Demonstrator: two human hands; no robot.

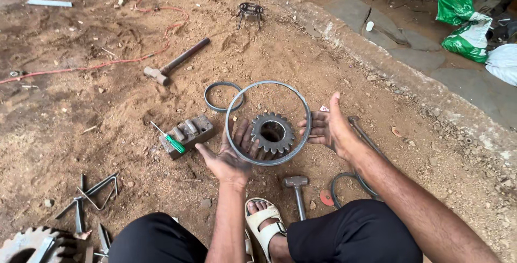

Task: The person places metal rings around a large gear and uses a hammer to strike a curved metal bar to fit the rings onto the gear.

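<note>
A person is crouching over sandy ground, holding a large metal ring (267, 122) between both hands. The left hand (229, 155), palm up with fingers spread wide, is supporting its near left edge. The right hand (327, 127), fingers open and flat, is pressing its right side. A toothed gear (273, 132) is lying inside the ring. A smaller ring (223, 96) and a hammer (175, 61) are lying farther left.
</note>
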